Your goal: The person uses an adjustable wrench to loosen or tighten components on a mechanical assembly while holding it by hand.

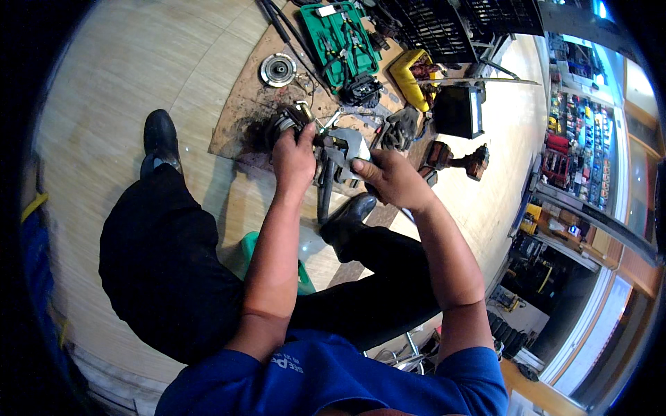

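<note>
Your left hand (295, 161) is closed on a dark, round part (283, 119) with bright metal bits, its thumb pointing up along the near side. Your right hand (394, 179) is curled around a pale grey piece (357, 144), thumb laid on top (what kind of tool or part it is, you cannot tell from this view). Both things are out in front of you, just over the near edge of a stained sheet of cardboard (239, 90) on the floor, and a dark, stubby end (331, 142) shows between your two hands. Below it, a black handle (325, 194) slants down near your right boot (350, 215).

Farther off on the cardboard lie a round metal disc (277, 70) and an open green case (313, 24) with pliers in it. To the right you have a yellow tray (402, 73) holding reddish-brown pieces, a black box (454, 114), dark gloves (400, 130) and a cordless power tool (475, 163). Under your left forearm, a green object (303, 277) is partly hidden.
</note>
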Tool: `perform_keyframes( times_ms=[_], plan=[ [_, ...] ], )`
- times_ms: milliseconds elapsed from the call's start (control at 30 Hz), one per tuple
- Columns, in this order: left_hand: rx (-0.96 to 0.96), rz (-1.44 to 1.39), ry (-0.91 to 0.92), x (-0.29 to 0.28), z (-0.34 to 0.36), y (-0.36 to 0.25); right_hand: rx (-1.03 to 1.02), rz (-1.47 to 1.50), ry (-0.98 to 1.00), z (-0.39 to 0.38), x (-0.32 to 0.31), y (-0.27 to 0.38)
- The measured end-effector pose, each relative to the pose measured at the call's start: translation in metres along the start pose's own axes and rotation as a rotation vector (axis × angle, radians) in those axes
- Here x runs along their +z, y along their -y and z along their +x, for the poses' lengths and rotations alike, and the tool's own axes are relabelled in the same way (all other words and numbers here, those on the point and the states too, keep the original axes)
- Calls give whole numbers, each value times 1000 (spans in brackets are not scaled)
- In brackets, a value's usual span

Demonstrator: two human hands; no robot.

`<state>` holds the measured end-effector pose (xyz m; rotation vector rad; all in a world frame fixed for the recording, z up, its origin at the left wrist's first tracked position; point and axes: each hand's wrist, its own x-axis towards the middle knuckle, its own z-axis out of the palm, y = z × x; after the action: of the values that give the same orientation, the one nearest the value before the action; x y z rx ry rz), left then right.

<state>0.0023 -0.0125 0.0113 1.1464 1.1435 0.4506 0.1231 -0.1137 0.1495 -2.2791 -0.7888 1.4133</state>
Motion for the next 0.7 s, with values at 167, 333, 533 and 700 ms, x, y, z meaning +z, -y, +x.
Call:
perform_keyframes(
  times_ms=[167, 333, 533, 700],
  plan=[
    [2, 30, -19, 3, -1, 0, 227, 147, -37, -22, 26, 24],
    [-4, -8, 18, 5, 9, 20, 256, 865, -121, -31, 84, 30],
    [-2, 8, 49, 5, 17, 24, 287, 893, -74, -35, 74, 34],
    [67, 122, 60, 0, 7, 9, 68, 450, -110, -44, 29, 26]
  ],
)
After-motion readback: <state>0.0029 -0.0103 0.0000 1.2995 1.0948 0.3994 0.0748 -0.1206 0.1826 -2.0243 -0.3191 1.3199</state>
